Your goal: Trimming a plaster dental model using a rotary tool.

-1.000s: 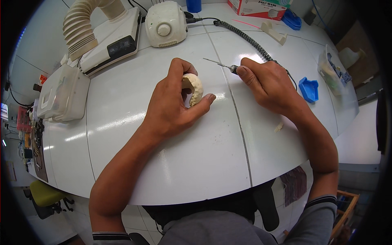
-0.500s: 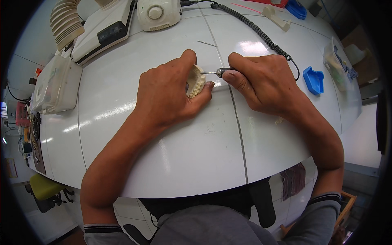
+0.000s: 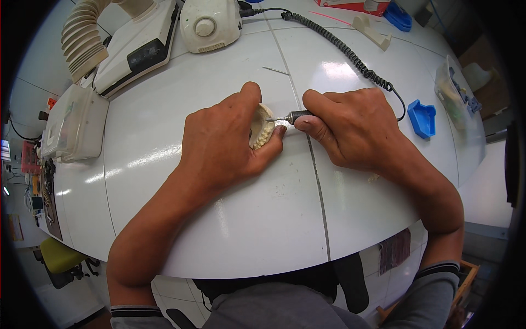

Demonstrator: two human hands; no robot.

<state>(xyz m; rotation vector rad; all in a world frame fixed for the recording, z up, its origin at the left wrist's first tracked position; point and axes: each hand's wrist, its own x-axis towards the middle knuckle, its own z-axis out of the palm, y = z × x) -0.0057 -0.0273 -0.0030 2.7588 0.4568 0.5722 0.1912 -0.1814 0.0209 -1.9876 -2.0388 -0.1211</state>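
My left hand (image 3: 222,134) is closed round a cream dental cast (image 3: 263,127) with a row of teeth along its near right edge. The thumb and fingers cover much of the cast. In my right hand (image 3: 353,129) is a dark rotary handpiece (image 3: 298,116), held like a pen and pointing left. Its thin metal bur (image 3: 278,119) meets the cast's upper right rim, or lies very close to it. A coiled black cord (image 3: 339,41) leads from behind the right hand to a white control box (image 3: 210,26) with a round knob.
A loose bur (image 3: 275,71) lies beyond my hands on the white table (image 3: 241,219). To the right are a blue mould (image 3: 422,119) and a clear bin (image 3: 452,93). A clear plastic box (image 3: 76,129) stands at left, below a ribbed hose (image 3: 82,41). A beige holder (image 3: 371,33) sits far right.
The whole scene sits slightly lower in the picture. The bur and handpiece have shifted slightly left against the cast. Both hands keep their grips.
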